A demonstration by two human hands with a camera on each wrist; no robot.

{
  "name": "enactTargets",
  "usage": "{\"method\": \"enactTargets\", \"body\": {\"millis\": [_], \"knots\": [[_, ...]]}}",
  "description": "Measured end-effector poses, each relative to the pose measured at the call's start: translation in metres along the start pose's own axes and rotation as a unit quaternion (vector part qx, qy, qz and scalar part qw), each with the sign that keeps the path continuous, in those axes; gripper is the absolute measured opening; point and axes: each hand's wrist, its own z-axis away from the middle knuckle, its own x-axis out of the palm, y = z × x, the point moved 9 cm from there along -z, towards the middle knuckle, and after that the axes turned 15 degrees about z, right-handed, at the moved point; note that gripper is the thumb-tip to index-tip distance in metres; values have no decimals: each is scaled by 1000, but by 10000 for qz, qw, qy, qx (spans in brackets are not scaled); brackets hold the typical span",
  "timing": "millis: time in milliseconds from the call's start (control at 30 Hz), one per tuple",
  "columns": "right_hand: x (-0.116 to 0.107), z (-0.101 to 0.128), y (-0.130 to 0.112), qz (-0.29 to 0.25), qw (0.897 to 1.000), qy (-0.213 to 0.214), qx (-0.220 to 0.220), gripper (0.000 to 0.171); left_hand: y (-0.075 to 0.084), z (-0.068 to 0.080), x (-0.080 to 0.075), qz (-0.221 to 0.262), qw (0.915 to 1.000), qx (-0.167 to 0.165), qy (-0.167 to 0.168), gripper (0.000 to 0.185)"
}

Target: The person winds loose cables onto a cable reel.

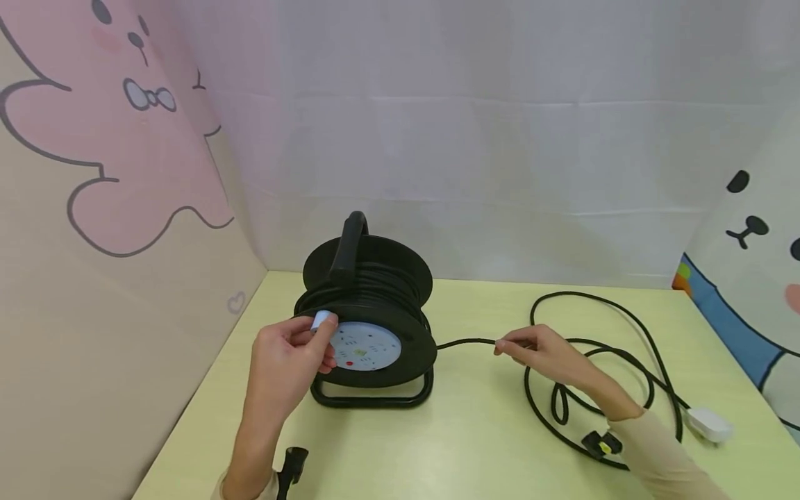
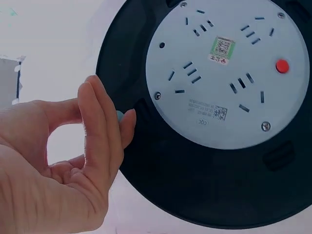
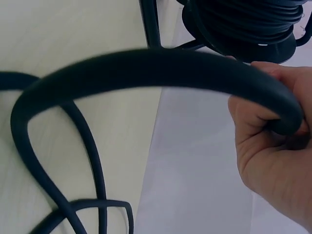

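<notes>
The left hand [image 1: 290, 351] pinches what seems a pale knob [image 1: 321, 320] on the cable reel [image 1: 369, 312], while the right hand [image 1: 544, 354] fingers clamp the black cable [image 1: 465, 342] beside the wound drum.

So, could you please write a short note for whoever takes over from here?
Left hand grips the pale blue crank knob on the black round cable reel, which stands upright on the yellow-green table.
Right hand pinches the black rubber cable just right of the reel.
Done: many turns lie wound on the drum.
Left: loose loops on the table at right, down to the white plug.
</notes>
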Motion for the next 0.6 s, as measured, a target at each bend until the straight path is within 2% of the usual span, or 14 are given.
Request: {"method": "enactTargets", "body": {"millis": [300,433,600], "knots": [[24,-11,-5,-368,9986,-368,-66,23,4,3,29,-273,9991,191,-249,24],[35,-19,-9,-432,9977,-522,-79,23,7,5,43,-302,9976,432,-453,26],[44,-29,-8,-319,9972,-678,22,26,8,6,54,-203,9962,660,-522,26]]}}
